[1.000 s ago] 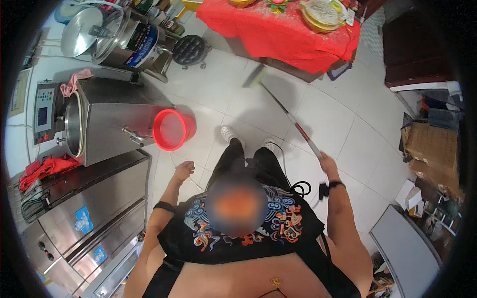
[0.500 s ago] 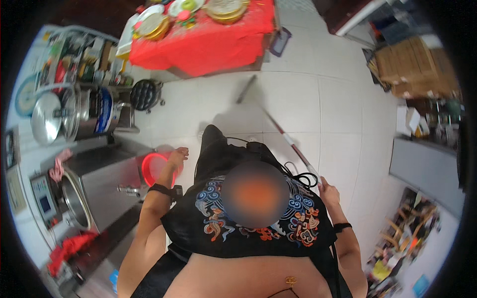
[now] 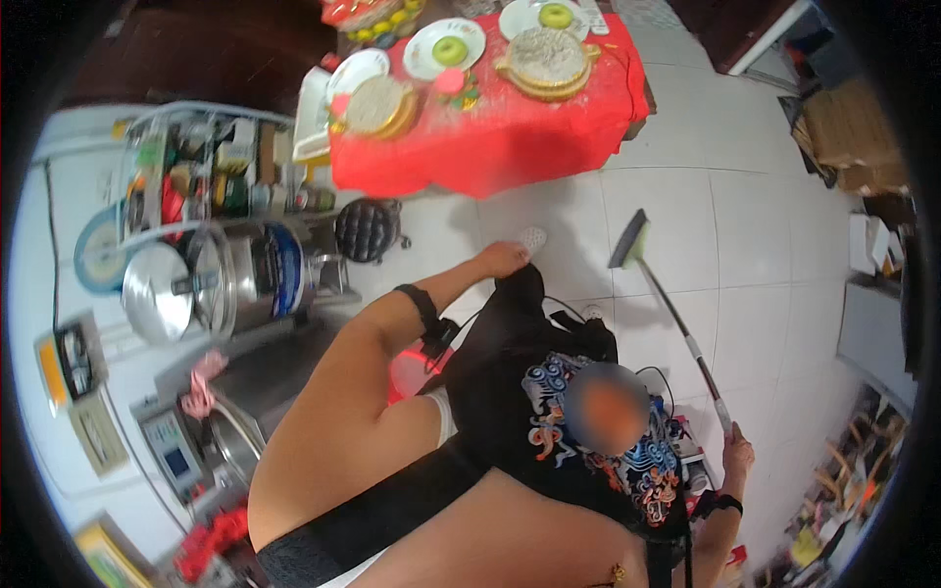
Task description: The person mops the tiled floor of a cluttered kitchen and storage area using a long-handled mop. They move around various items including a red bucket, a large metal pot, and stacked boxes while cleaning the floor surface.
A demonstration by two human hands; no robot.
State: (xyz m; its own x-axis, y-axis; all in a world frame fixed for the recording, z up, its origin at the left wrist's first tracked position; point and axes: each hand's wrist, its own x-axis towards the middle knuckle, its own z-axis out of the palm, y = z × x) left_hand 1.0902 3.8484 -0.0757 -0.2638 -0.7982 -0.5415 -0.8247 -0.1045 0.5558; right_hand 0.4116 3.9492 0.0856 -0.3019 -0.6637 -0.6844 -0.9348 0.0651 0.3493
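My right hand (image 3: 737,453) is wrapped round the upper end of a long broom handle (image 3: 694,350), at the right of my body. The handle slopes away to a broom head (image 3: 629,240), dark on one side and pale green on the other, on the tiled floor. Stretched forward, my left hand (image 3: 507,258) has its fingers curled in at the top of my black clothing (image 3: 520,290); what they hold, if anything, is hidden. A white patterned shoe (image 3: 532,238) shows just beyond that hand.
Ahead stands a table with a red cloth (image 3: 470,162), bearing plates, apples and round baskets. A black padded stool (image 3: 369,231), steel pot (image 3: 245,269) and red basin (image 3: 412,374) are at the left. Cardboard boxes (image 3: 848,127) and a grey cabinet (image 3: 872,318) line the right.
My left hand has moved forward and right, away from beside the red basin to the front of my black clothing. The broom head has shifted right and slightly nearer, still held by my right hand.
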